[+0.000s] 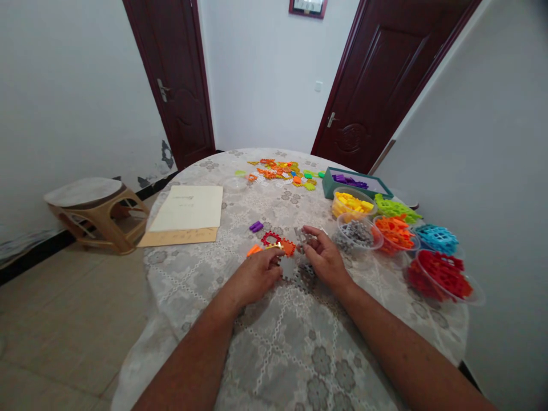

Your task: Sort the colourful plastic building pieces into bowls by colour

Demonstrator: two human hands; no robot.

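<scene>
My left hand point(260, 273) is closed, with its thumb and fingers at the edge of a flat grey toothed building piece point(289, 267). My right hand point(326, 260) pinches another grey building piece point(301, 236) between thumb and fingers, a little above the table. Just beyond the left fingers lie a red ring-shaped toothed piece point(270, 237), an orange toothed piece point(288, 247) and a small yellow piece point(275, 246). Another orange piece point(254, 250) is partly hidden behind the left hand. Two purple pieces point(256, 226) lie farther off.
At the right stand clear bowls of yellow point(353, 204), grey point(357, 235), orange point(394, 233), blue point(437, 237) and red pieces point(447, 277). Green pieces point(396, 208) and a green box point(329, 184) are behind. Mixed pieces point(280, 171) lie far back; a booklet point(188, 206) lies left.
</scene>
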